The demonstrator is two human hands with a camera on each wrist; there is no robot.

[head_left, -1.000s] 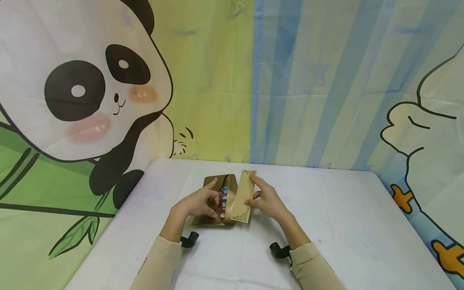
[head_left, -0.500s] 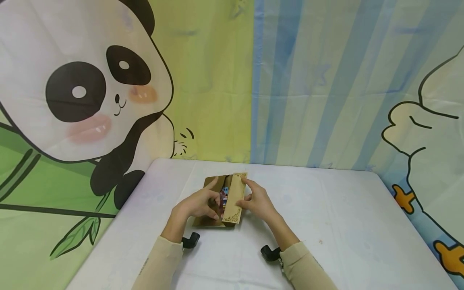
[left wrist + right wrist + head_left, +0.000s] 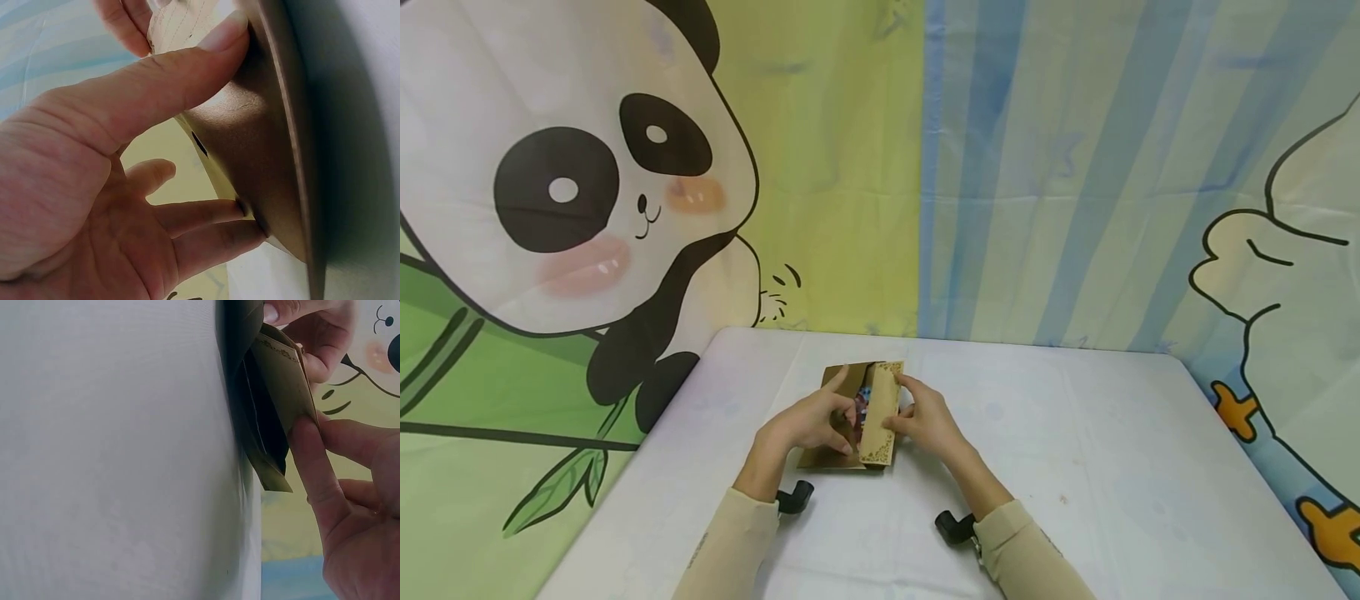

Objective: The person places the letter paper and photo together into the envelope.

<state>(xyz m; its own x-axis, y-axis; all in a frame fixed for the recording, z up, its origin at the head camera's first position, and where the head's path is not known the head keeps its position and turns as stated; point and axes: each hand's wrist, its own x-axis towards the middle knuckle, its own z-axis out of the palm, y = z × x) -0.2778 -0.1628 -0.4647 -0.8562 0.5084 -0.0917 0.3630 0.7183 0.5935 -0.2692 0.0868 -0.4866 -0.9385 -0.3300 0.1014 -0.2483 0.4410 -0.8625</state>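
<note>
A brown envelope point(image 3: 846, 385) lies at the table's middle with its flap folded back and a strip of colourful print point(image 3: 863, 404) showing in the opening. My left hand point(image 3: 808, 419) rests over its left part, thumb extended on the brown paper point(image 3: 244, 125) and two straight fingertips pressing it. My right hand point(image 3: 928, 421) pinches a cream card point(image 3: 880, 417) with ornate gold corners by its right edge. The card overlaps the envelope's right part. In the right wrist view, the card point(image 3: 284, 381) stands tilted beside the envelope's dark inside, between thumb and fingers.
White cloth covers the table point(image 3: 1075, 467). Behind it hangs a printed curtain point(image 3: 1000, 167) with a panda and stripes. A black wrist camera mount point(image 3: 795, 497) sits below the left hand, another mount point(image 3: 953, 527) below the right.
My right hand has carried the cream card leftward, from beside the envelope to over its right part, with a slight last shift just now. The left hand holds its place.
</note>
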